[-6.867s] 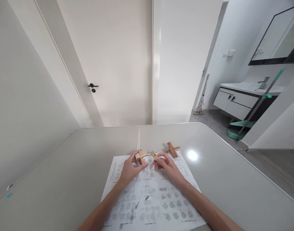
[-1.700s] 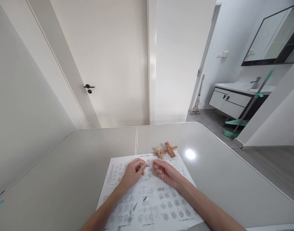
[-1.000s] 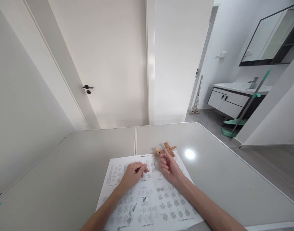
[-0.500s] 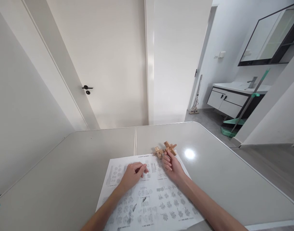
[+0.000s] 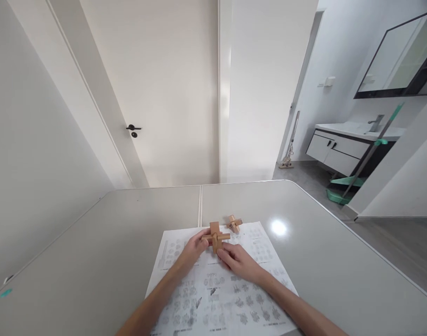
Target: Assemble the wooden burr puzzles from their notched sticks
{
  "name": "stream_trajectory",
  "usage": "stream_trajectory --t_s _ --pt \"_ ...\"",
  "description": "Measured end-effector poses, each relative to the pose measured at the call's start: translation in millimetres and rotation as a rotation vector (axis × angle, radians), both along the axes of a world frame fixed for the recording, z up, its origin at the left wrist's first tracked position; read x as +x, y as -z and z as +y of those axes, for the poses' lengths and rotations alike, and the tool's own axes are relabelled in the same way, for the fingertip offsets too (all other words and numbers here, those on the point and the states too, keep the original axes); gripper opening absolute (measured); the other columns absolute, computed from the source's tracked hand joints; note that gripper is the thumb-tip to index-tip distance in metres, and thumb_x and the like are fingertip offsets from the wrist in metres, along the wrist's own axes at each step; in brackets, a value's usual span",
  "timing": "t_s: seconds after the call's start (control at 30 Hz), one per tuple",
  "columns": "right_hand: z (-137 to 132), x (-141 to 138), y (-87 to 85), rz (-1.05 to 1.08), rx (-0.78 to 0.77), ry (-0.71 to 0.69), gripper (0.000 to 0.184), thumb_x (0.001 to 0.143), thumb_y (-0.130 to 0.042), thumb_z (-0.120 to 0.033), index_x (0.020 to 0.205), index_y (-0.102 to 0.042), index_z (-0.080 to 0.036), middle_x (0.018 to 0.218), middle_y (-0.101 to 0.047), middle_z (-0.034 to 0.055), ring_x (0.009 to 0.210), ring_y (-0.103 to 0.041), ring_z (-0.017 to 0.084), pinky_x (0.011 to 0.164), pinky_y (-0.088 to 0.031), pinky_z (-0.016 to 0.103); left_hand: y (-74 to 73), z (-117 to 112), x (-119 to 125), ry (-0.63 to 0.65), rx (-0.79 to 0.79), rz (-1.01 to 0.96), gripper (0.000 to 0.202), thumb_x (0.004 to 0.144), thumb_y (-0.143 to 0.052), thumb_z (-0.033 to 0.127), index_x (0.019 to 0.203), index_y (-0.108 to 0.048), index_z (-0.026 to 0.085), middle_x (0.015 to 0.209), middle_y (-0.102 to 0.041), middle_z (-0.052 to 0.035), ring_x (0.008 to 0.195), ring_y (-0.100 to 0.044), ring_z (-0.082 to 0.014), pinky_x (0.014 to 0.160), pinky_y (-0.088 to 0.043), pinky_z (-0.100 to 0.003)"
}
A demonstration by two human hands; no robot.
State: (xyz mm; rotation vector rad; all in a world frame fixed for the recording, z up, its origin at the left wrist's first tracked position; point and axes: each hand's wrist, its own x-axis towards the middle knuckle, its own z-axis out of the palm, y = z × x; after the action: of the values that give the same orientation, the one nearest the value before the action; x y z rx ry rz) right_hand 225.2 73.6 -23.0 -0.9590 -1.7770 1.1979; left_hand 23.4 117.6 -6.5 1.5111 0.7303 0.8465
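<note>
A cross-shaped wooden interlocking puzzle (image 5: 215, 233) is held up over the top part of a printed sheet. My left hand (image 5: 195, 245) grips its left bar between thumb and fingers. From below and to the right, my right hand (image 5: 236, 260) pinches the lower end of the same puzzle. Just behind it, a second, smaller wooden puzzle (image 5: 234, 224) rests at the sheet's top edge, touched by neither hand. The paper sheet (image 5: 213, 317) carries rows of grey diagrams and lies under both forearms.
The grey table (image 5: 94, 261) has a seam and a pale rim. Behind it stands a white door (image 5: 171, 93) with a black handle (image 5: 132, 127). At the right are a mop (image 5: 290, 144), a washbasin cabinet (image 5: 339, 147) and a green dustpan (image 5: 339, 196).
The larger wooden puzzle has been lifted and brought left and nearer, now between both hands. My left hand has taken hold of it. The smaller puzzle stays behind. The view has shifted slightly.
</note>
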Motion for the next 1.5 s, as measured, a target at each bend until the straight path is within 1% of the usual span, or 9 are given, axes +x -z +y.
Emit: stream_trajectory --t_s 0.1,0.3,0.47,0.53,0.63,0.8,0.97,1.2,1.5 --pt "-0.1 -1.5 4.4 -0.079 0.015 0.001 0.046 0.103 -0.044 -0.047 0.065 -0.044 -0.021 0.057 -0.045 -0.0043 0.051 -0.036 0.012 0.052 -0.027 0.027 -5.7 -2.7 -0.3 0.035 -0.008 0.032 0.065 0.088 -0.065 0.062 0.138 -0.061 0.020 0.140 -0.064 -0.0124 0.130 -0.058 -0.0351 0.112 -0.044 -0.046" --pt "2.1 -1.5 2.8 -0.046 -0.015 0.103 0.047 0.102 -0.042 -0.056 0.072 -0.051 -0.021 0.061 -0.054 -0.0027 0.055 -0.045 0.013 0.057 -0.034 0.027 -9.3 -2.1 -0.4 -0.015 0.002 0.013 0.062 0.085 -0.073 0.050 0.137 -0.060 0.019 0.136 -0.066 -0.0128 0.124 -0.062 -0.0347 0.103 -0.051 -0.045" --pt "3.8 2.8 -4.6 0.100 -0.149 0.178 0.058 0.101 -0.030 -0.067 0.072 -0.052 -0.021 0.052 -0.050 -0.0033 0.051 -0.044 0.015 0.057 -0.036 0.029 -5.4 -2.9 -1.0 -0.098 0.166 0.120 0.067 0.079 -0.080 0.037 0.140 -0.057 0.022 0.137 -0.065 -0.0120 0.125 -0.061 -0.0330 0.108 -0.048 -0.046" --pt "5.3 3.6 -4.6 0.165 -0.206 0.152 0.058 0.100 -0.033 -0.068 0.070 -0.050 -0.022 0.051 -0.049 -0.0035 0.048 -0.041 0.014 0.054 -0.034 0.029 -3.8 -5.3 0.0 -0.099 0.232 0.188 0.073 0.076 -0.082 0.032 0.143 -0.054 0.023 0.137 -0.065 -0.0115 0.126 -0.060 -0.0317 0.110 -0.047 -0.046" --pt "8.9 3.8 -0.4 0.282 -0.299 0.074 0.051 0.097 -0.044 -0.065 0.071 -0.050 -0.022 0.050 -0.048 -0.0051 0.046 -0.037 0.013 0.050 -0.030 0.027 -4.0 -9.1 2.5 -0.070 0.304 0.231 0.078 0.074 -0.083 0.027 0.145 -0.052 0.023 0.139 -0.064 -0.0117 0.126 -0.060 -0.0311 0.110 -0.048 -0.046" --pt "13.2 4.5 7.5 0.420 -0.409 0.029 0.051 0.096 -0.050 -0.058 0.062 -0.045 -0.021 0.046 -0.041 -0.0063 0.041 -0.030 0.009 0.047 -0.023 0.026 -6.0 -10.4 3.7 -0.081 0.339 0.240 0.077 0.075 -0.080 0.025 0.146 -0.051 0.024 0.140 -0.064 -0.0114 0.125 -0.061 -0.0305 0.109 -0.050 -0.045" --pt "12.3 4.9 6.2 0.492 -0.436 -0.001 0.045 0.096 -0.054 -0.056 0.069 -0.050 -0.020 0.048 -0.037 -0.0083 0.043 -0.026 0.009 0.045 -0.020 0.026 -4.8 -8.5 1.6 -0.086 0.327 0.231 0.076 0.076 -0.080 0.026 0.146 -0.052 0.025 0.140 -0.063 -0.0111 0.126 -0.061 -0.0305 0.108 -0.050 -0.043" --pt "13.4 3.5 7.1 0.492 -0.433 0.009 0.047 0.092 -0.057 -0.063 0.075 -0.053 -0.020 0.049 -0.032 -0.0102 0.044 -0.022 0.008 0.045 -0.017 0.026 -3.7 -6.3 0.5 -0.084 0.320 0.233 0.077 0.075 -0.081 0.026 0.146 -0.051 0.023 0.142 -0.062 -0.0127 0.126 -0.061 -0.0309 0.110 -0.048 -0.045" --pt "10.9 3.0 3.2 0.435 -0.408 0.011 0.049 0.090 -0.056 -0.068 0.079 -0.056 -0.020 0.049 -0.032 -0.0107 0.043 -0.020 0.008 0.044 -0.017 0.026 -3.4 -6.0 -1.5 -0.082 0.300 0.239 0.081 0.073 -0.084 0.030 0.147 -0.051 0.025 0.142 -0.063 -0.0116 0.127 -0.060 -0.0317 0.110 -0.048 -0.047"
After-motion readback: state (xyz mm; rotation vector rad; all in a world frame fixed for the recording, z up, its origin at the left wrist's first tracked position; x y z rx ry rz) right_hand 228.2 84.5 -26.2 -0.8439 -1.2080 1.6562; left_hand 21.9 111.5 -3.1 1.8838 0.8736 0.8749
